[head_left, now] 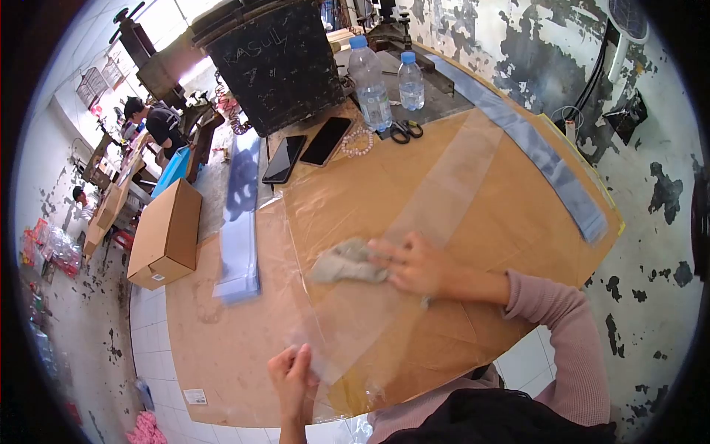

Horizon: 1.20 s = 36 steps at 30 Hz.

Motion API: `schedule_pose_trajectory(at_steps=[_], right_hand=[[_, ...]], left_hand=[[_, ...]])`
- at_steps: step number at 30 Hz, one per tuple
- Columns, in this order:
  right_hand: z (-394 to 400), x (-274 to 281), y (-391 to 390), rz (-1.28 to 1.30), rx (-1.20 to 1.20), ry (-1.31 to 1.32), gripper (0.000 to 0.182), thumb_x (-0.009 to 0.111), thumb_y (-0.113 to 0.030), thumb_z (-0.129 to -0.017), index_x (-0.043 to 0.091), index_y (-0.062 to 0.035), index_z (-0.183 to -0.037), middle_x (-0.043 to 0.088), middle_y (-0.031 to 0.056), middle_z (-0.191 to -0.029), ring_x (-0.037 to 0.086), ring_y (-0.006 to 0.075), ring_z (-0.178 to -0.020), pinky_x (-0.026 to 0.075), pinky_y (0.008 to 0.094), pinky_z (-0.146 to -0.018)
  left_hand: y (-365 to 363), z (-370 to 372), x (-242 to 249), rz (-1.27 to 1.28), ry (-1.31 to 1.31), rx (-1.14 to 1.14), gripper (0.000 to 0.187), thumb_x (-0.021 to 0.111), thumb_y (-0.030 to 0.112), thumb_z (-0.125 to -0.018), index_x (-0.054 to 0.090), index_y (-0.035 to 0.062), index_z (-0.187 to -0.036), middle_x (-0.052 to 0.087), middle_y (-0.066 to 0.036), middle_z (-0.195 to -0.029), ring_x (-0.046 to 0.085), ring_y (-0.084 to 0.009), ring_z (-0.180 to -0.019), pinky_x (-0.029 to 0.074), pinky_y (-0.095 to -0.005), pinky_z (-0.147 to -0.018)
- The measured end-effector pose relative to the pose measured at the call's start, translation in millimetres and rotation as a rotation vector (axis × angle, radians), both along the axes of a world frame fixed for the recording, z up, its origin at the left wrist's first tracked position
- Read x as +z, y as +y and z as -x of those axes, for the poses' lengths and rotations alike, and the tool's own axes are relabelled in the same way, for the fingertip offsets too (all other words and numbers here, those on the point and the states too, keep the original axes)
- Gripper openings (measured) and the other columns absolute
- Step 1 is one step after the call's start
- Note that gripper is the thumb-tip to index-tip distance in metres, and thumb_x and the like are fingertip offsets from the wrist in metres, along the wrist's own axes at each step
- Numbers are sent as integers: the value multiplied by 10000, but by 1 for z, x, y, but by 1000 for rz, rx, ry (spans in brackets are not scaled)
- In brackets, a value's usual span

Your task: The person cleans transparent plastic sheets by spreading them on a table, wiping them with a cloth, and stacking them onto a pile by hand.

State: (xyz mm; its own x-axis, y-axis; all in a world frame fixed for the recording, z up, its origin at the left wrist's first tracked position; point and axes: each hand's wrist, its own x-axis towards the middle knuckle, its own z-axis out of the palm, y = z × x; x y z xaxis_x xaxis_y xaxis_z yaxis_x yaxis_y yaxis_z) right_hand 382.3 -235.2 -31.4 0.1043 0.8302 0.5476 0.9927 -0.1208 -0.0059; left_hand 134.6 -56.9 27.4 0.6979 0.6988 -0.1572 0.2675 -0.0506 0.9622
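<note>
Diagonally across the brown sheet (525, 214) lies the clear strip (440, 196). The right hand (418, 268) rests on the cloth (342, 265), fingers extended and slightly apart, with the cloth against the strip. The left hand (292, 372) pinches the strip's near end between thumb and curled fingers. Blue film (240, 244) lies to the left, beside the carton (166, 235). Toward the far edge are two phones (326, 142), a bead bracelet (357, 143), scissors (406, 132) and two bottles (372, 92).
</note>
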Motion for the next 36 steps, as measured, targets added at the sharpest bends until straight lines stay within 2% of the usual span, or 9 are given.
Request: schedule_pose_trajectory(at_steps=[8,10,13,19,24,27,30,32,36], right_hand=[[-113,17,-67,141,-506,-186,323,553,-185,-808,594,-101,-1116,550,7,-1226,447,149,-1155,369,420,-809],[-150,8,-88,159,-592,-174,439,569,-187,-796,531,-189,-1233,479,47,-1279,469,269,-997,340,421,-905],[-188,7,-112,176,-770,-188,426,563,-198,-799,544,-211,-1224,488,50,-1256,448,304,-1023,356,428,-947],[-200,20,-119,159,-966,-48,382,561,-208,-796,589,-204,-1177,508,62,-1195,421,336,-1045,412,385,-898],[-208,13,-119,102,-973,-55,325,558,-209,-796,631,-157,-1109,564,84,-1057,472,312,-975,429,399,-835],[-224,13,-124,97,-879,199,305,548,-194,-801,635,-126,-1085,600,130,-955,532,300,-902,443,391,-807],[-234,34,-146,-287,-744,694,279,539,-189,-798,641,-85,-1036,609,174,-874,572,298,-872,440,371,-810],[-255,41,-167,-653,-715,504,254,546,-202,-794,649,-70,-985,617,175,-901,569,307,-926,435,361,-815],[-208,108,-154,-334,-1073,133,287,533,-173,-784,616,-88,-1044,569,138,-1081,539,299,-1004,424,363,-857]], left_hand=[[57,123,-61,-124,-501,683,109,630,145,-725,587,47,-749,486,22,-679,461,-82,-606,353,-206,-514],[87,179,-73,148,-572,688,150,642,203,-716,601,69,-771,516,15,-743,477,-97,-664,362,-225,-517],[73,191,-67,58,-563,969,291,689,311,-735,565,51,-778,550,-104,-808,544,-247,-776,443,-367,-615],[121,237,-105,69,-380,727,235,688,218,-662,609,39,-791,612,-84,-816,541,-200,-697,418,-289,-572],[103,207,-63,59,-419,800,203,668,230,-696,599,53,-768,537,-22,-733,497,-131,-689,388,-219,-593],[147,241,-101,-25,-439,704,156,647,212,-715,595,82,-784,515,22,-745,475,-92,-679,366,-215,-555],[154,239,-114,-91,-358,652,203,667,203,-720,594,68,-853,540,2,-757,498,-101,-687,385,-209,-582],[137,235,-77,86,-230,417,238,687,167,-733,595,35,-909,567,-50,-788,528,-134,-734,429,-219,-625],[107,183,-32,-99,-100,532,170,629,139,-758,582,64,-904,554,13,-750,513,-84,-686,379,-194,-599]])
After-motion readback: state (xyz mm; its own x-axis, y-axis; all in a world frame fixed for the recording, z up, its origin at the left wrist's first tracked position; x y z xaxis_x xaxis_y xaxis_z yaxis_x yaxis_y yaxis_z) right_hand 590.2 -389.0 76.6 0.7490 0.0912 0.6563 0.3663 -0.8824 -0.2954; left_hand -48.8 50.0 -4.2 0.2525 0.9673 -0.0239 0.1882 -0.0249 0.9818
